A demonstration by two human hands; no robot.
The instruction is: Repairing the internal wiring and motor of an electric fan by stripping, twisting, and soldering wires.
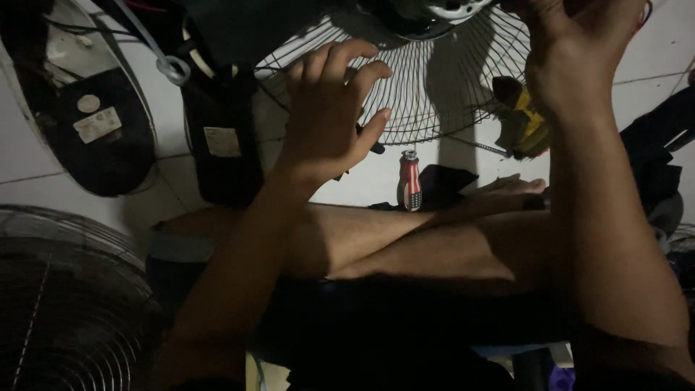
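A round wire fan guard [434, 87] stands tilted at the top centre, with the dark fan motor hub [427, 14] at its middle. My left hand [329, 108] hovers in front of the guard's left side, fingers spread and curled, holding nothing. My right hand [572, 51] is raised at the top right, fingers closed against the guard near the hub; what it grips is hidden. A screwdriver with a red and white striped handle [410, 181] stands on the floor below the guard, beside my crossed legs [434, 246].
A second fan guard [65, 304] lies at the lower left. Two dark fan bases [101, 137] [221, 145] rest on the white tiled floor at the left. A yellow and dark rag [525, 119] lies right of the guard. A dark cloth [445, 181] sits by the screwdriver.
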